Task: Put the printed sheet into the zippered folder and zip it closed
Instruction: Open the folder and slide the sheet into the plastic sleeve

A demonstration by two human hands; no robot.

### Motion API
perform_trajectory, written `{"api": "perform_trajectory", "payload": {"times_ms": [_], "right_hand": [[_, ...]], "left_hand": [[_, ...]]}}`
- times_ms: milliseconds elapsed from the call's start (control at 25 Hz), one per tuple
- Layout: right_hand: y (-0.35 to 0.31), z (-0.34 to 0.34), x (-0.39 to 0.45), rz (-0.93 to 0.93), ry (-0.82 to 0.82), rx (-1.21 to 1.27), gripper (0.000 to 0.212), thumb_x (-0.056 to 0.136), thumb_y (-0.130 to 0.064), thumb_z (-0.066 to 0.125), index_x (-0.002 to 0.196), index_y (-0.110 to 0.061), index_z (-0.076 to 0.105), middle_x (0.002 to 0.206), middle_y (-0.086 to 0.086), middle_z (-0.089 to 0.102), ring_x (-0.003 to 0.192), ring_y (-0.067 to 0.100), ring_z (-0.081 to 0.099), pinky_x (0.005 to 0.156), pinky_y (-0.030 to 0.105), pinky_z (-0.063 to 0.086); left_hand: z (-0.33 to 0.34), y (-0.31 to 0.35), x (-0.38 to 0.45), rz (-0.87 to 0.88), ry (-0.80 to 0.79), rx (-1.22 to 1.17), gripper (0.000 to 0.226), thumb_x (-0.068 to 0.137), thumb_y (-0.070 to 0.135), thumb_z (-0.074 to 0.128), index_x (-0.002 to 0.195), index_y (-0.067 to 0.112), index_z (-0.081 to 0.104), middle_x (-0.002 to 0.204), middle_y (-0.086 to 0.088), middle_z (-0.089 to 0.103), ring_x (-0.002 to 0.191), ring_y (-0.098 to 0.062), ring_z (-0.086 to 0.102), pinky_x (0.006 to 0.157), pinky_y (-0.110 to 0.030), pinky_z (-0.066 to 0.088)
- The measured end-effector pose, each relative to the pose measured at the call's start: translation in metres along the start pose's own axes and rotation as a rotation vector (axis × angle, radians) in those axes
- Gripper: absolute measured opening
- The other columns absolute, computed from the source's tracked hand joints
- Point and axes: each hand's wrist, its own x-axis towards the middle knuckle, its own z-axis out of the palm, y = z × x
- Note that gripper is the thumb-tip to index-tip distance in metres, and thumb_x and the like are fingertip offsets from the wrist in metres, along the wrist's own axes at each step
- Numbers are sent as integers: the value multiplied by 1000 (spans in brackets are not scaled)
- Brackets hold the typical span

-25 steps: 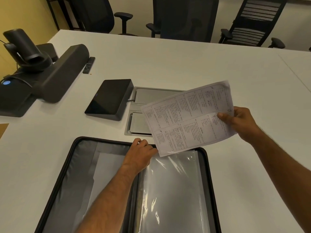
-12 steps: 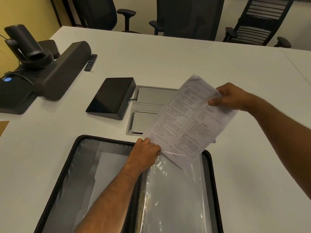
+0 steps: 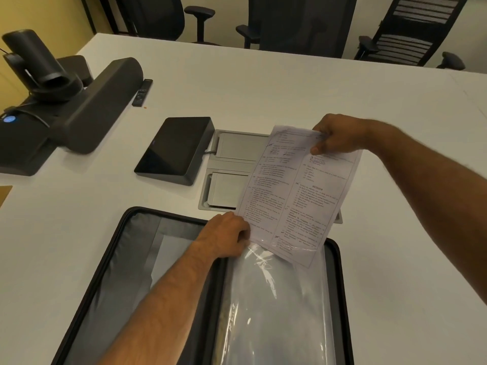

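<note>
Swung upright since a second ago, the printed sheet (image 3: 295, 196) has its lower edge inside the clear sleeve (image 3: 276, 306). Right hand (image 3: 338, 135) pinches its top corner; left hand (image 3: 224, 237) fingers, curled narrow, hold the sleeve's mouth of the zippered folder (image 3: 126, 259).

White black-printed sheet (image 3: 297, 196), black-edged grey folder (image 3: 137, 248)

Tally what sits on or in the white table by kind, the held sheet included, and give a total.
Zippered folder, open: 1
Printed sheet, held by the right hand, lower end at the clear sleeve by the left hand: 1
Conference camera unit: 1
Remote: 1
Touch panel: 1
Table hatch: 1
Total: 6
</note>
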Motion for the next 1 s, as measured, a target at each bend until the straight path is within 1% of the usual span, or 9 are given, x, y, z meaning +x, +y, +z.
{"api": "perform_trajectory", "payload": {"times_ms": [160, 320, 400, 480, 560, 680, 800, 880, 1000], "right_hand": [[3, 0, 1, 18, -19, 13, 2, 87, -20, 69, 88, -21, 69, 79, -6, 70, 74, 12, 66, 68, 28, 50], [7, -2, 1, 28, -50, 40, 6, 88, -19, 68, 89, -24, 69, 82, -6, 73, 74, 12, 69, 65, 26, 52], [9, -3, 2, 29, -63, 41, 7, 88, -19, 67, 93, -24, 70, 83, -6, 74, 75, 12, 70, 64, 26, 52], [10, -3, 4, 29, -74, 48, 8, 88, -19, 67, 94, -23, 71, 84, -5, 74, 75, 13, 71, 67, 27, 53], [11, -4, 6, 29, -84, 54, 10, 88, -19, 68, 96, -22, 72, 85, -5, 75, 76, 14, 71, 70, 29, 54], [11, -5, 10, 35, -103, 44, 11, 88, -20, 68, 98, -21, 72, 88, -3, 76, 77, 17, 73, 72, 32, 57], [12, -5, 13, 42, -113, 66, 9, 87, -19, 69, 95, -22, 72, 87, -2, 76, 76, 18, 73, 73, 34, 58], [13, -5, 14, 42, -117, 73, 8, 87, -19, 69, 93, -24, 71, 87, -1, 76, 77, 19, 73, 76, 36, 59], [14, -3, 15, 53, -121, 53, 9, 88, -19, 68, 96, -22, 71, 88, 1, 76, 78, 21, 73, 78, 39, 59]], "left_hand": [[-8, -11, 5, 8, -72, -28, 12, 78, 34, 69, 88, 28, 67, 94, 10, 64, 87, -8, 53, 77, -27, 51], [-10, -18, 8, 8, -107, -36, 12, 79, 35, 75, 89, 30, 71, 101, 12, 62, 95, -9, 52, 85, -29, 50], [-11, -21, 9, 26, -109, -25, 12, 79, 35, 76, 89, 30, 73, 98, 13, 61, 95, -9, 50, 86, -29, 48], [-14, -23, 10, 18, -113, -26, 11, 80, 35, 76, 90, 30, 74, 93, 13, 58, 93, -9, 48, 87, -30, 47], [-17, -26, 10, 6, -122, -41, 12, 81, 36, 76, 91, 29, 74, 92, 12, 58, 93, -10, 48, 89, -31, 47], [-15, -29, 7, 23, -114, -62, 11, 83, 34, 74, 92, 28, 74, 98, 10, 61, 98, -11, 49, 91, -33, 48], [-10, -30, 3, 0, -56, -135, 10, 82, 29, 76, 91, 25, 75, 110, 9, 55, 105, -10, 45, 95, -28, 44], [-9, -29, 2, -9, -52, -158, 8, 82, 24, 76, 89, 23, 74, 107, 8, 59, 104, -10, 46, 96, -29, 44], [-7, -26, 0, 21, -37, -128, 6, 82, 20, 75, 86, 22, 71, 95, 7, 67, 92, -9, 53, 92, -32, 49]]}}
